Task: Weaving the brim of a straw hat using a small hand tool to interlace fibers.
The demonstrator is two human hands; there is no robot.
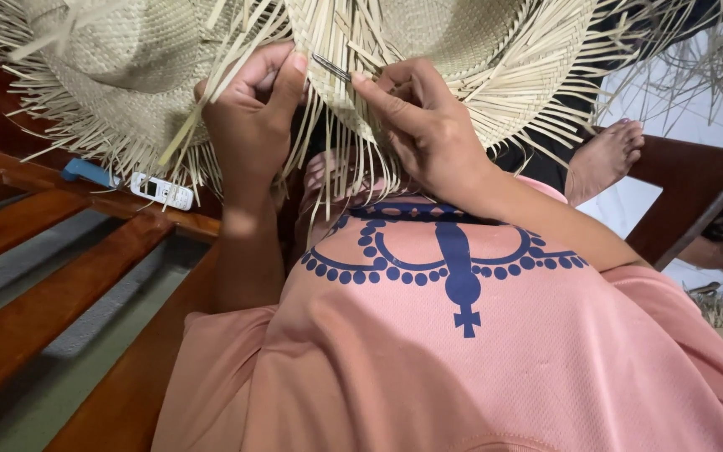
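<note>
Nearest is the pink shirt (479, 360). Above it the left hand (248, 125) pinches the straw hat (428, 50) at its brim, fingers closed on the weave. The right hand (428, 125) grips a thin metal tool (332, 67), its long axis running up-left toward the left thumb (nearly touching). Beyond lie a wooden bench (60, 251), a white phone (161, 191) and another hat (119, 59).

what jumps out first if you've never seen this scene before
Top centre, the left hand and right hand pinch loose strands at the frayed edge of a pale woven straw hat, a thin dark tool between them. A second straw hat lies top left, above a small white phone on the wooden bench.
</note>
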